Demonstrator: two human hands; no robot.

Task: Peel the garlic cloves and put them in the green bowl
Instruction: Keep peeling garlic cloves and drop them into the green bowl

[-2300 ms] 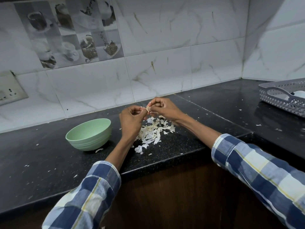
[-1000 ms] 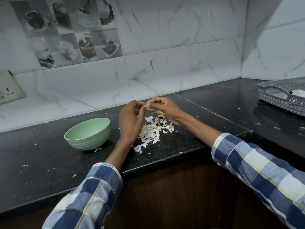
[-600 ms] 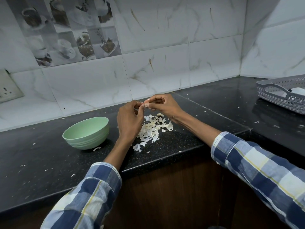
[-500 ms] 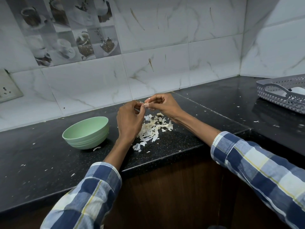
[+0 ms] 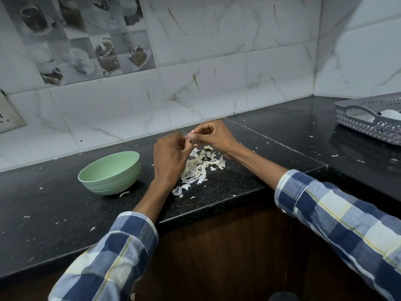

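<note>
Left hand (image 5: pixel 169 158) and right hand (image 5: pixel 213 135) both pinch one garlic clove (image 5: pixel 189 138) over the peel pile (image 5: pixel 200 167), likely so skins drop there, green bowl (image 5: pixel 110 172) beside.

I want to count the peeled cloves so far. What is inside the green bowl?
Only the far inner wall of the green bowl shows, plain and bare. Its near rim hides the bottom, so any cloves lying there cannot be seen or counted from this head view.
</note>
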